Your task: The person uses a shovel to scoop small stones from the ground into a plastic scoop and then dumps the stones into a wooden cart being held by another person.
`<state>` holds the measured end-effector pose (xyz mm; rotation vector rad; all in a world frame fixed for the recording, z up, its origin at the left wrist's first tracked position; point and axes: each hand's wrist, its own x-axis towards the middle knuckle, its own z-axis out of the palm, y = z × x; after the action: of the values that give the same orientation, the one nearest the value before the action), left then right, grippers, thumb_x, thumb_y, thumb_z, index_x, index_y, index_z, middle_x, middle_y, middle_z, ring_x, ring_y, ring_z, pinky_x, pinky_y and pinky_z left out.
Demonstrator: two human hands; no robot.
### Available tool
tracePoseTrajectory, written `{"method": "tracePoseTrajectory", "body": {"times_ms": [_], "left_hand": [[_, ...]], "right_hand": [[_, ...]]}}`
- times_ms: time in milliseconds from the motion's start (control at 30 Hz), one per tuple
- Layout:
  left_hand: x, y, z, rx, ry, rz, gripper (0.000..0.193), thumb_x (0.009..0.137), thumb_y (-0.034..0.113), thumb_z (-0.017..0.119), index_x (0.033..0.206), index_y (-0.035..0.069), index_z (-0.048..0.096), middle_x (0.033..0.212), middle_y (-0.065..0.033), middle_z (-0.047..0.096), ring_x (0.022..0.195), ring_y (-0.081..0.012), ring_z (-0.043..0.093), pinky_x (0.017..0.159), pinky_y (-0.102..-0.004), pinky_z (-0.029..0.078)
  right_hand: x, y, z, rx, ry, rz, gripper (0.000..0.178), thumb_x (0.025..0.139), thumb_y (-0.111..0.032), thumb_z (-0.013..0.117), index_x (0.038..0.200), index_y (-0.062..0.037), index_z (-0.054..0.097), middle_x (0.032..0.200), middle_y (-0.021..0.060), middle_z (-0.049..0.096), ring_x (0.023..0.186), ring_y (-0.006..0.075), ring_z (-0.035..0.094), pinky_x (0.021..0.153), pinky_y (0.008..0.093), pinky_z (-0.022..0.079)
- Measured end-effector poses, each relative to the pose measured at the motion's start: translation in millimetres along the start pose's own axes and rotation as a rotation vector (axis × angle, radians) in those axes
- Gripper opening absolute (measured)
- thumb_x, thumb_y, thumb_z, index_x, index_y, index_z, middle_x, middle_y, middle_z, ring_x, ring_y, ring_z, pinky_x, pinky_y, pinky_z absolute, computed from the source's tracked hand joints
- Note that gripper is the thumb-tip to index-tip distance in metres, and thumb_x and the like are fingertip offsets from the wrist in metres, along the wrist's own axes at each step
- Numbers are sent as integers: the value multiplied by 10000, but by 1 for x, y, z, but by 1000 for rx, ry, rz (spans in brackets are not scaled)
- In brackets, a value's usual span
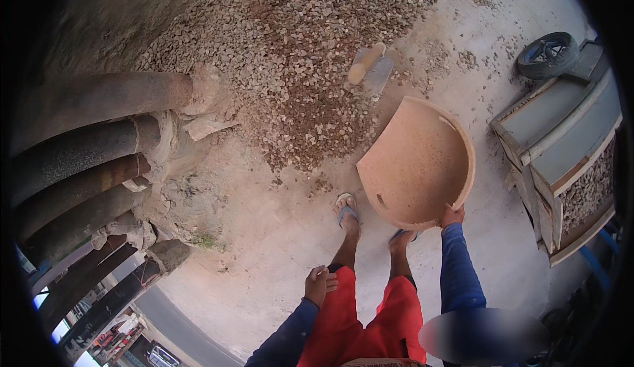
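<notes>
My right hand (452, 216) is closed on the near rim of a tan scoop pan (422, 162). The pan is wide and shallow, with one straight edge facing the stones and a slot on each side. Nothing but dust and stains shows inside it. My left hand (321, 284) hangs by my left thigh, its fingers loosely curled and slightly apart, with nothing visible in them. Beyond the pan lies a trowel-like tool (382, 73) with a flat metal blade and a wooden handle (357, 72), near the edge of a gravel heap (310, 50).
Several thick rusty pipes (99, 100) jut in from the left, their ends in rough concrete. On the right stands a wooden-framed box (561, 142) with gravel in it, below a black wheel (548, 55). My sandalled feet (348, 212) stand on the pale floor (264, 235).
</notes>
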<state>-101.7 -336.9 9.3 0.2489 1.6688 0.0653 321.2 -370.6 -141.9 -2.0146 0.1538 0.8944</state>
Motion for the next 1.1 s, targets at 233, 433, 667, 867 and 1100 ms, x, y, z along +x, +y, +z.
{"method": "tracePoseTrajectory", "body": {"times_ms": [233, 433, 667, 867, 1100], "left_hand": [[8, 251, 103, 106, 81, 962, 489, 951, 238, 582, 1318, -53, 440, 1216, -186, 580, 1090, -240, 580, 928, -333, 458], [-3, 430, 231, 691, 338, 1524, 551, 891, 283, 647, 1267, -88, 489, 1270, -269, 523, 1183, -385, 509, 1036, -445, 373], [41, 474, 261, 928, 132, 1160, 346, 854, 169, 662, 1096, -77, 630, 933, -211, 685, 828, -318, 675, 777, -371, 519], [10, 527, 209, 734, 111, 1038, 329, 887, 146, 658, 1158, -40, 632, 835, -38, 641, 611, -67, 543, 533, -212, 436], [-82, 521, 159, 763, 378, 1061, 292, 897, 172, 654, 1097, -40, 644, 766, -28, 607, 590, -57, 511, 521, -206, 409]], "right_hand": [[19, -49, -39, 127, 344, 315, 477, 859, -79, 542, 1325, -70, 442, 1130, 169, 627, 948, 342, 666, 697, 505, 594], [140, -77, -34, 66, 301, 447, 491, 832, -103, 560, 1304, -31, 449, 1063, 195, 649, 800, 351, 692, 628, 538, 587], [257, -200, -18, -521, 36, -75, 393, 738, -96, 651, 1114, 10, 620, 938, 157, 695, 849, 286, 683, 752, 379, 539], [355, -290, -77, -460, 335, -146, 422, 747, -121, 651, 1156, -29, 612, 972, 190, 694, 912, 309, 681, 821, 382, 525], [394, -435, -74, -995, 393, -203, 623, 847, -292, 575, 1429, -220, 366, 1292, 236, 539, 1189, 356, 560, 990, 447, 450]]}}
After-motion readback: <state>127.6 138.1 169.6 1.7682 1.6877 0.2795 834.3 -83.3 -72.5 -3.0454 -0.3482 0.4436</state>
